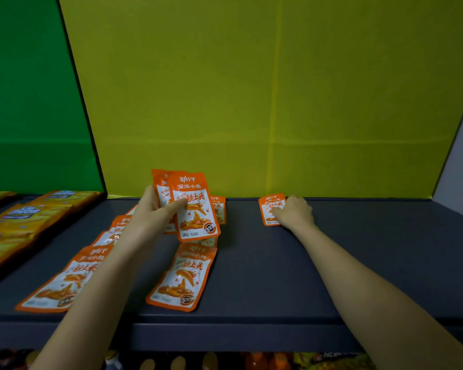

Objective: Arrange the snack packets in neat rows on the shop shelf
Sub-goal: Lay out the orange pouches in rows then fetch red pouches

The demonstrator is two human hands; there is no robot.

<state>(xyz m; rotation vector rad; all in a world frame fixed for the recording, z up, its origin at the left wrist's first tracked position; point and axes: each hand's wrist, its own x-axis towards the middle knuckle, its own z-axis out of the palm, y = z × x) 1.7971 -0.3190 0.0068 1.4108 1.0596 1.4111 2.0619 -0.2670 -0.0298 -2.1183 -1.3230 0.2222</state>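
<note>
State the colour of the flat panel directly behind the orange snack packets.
Yellow-green flat panel; head view shows it.

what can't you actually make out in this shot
Head view only.
- Count of held packets in the left hand: the front one covers the rest.
- The left row: the left forearm crosses it.
- Whether the right hand grips or presses the back packet: its fingers hide the contact.
- The goods below the shelf: dark, blurred, cut by bottom edge.

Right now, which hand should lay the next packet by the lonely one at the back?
The right hand, probably. It rests on the lone packet at the back of the shelf, where bare space lies in front. The left hand is busy holding spare packets.
</note>
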